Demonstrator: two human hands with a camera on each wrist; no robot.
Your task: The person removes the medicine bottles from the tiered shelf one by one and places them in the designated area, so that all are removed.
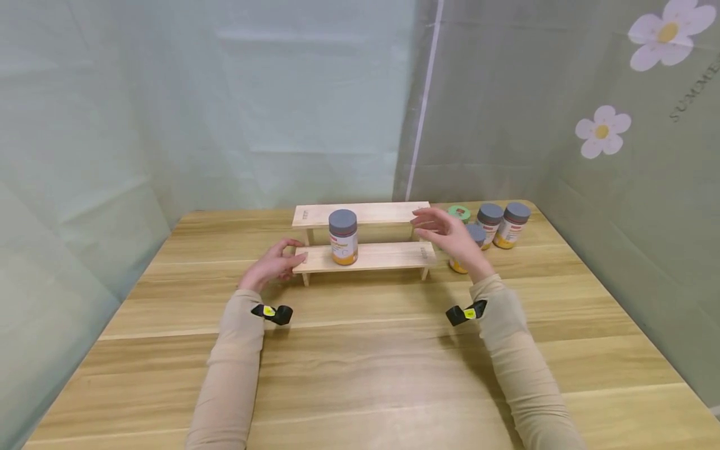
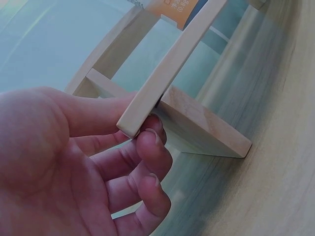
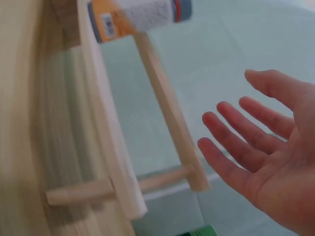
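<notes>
A two-step wooden rack [image 1: 388,256] stands toward the back of the table. On its lower step sits an upright jar [image 1: 343,240] with a grey lid and a white and orange label. My left hand [image 1: 274,261] pinches the left end of that lower step; in the left wrist view the thumb lies over the board [image 2: 170,69] and the fingertips curl under its edge. Near the rack's right end, my right hand [image 1: 450,236] is held up with nothing in it. Its fingers spread apart from the wood in the right wrist view.
Beyond my right hand stand several jars with grey lids [image 1: 514,225] and one with a green lid [image 1: 459,213], partly hidden by the hand. The wood-grain table [image 1: 360,375] extends toward me. Hanging cloth [image 1: 270,106] encloses the back and sides.
</notes>
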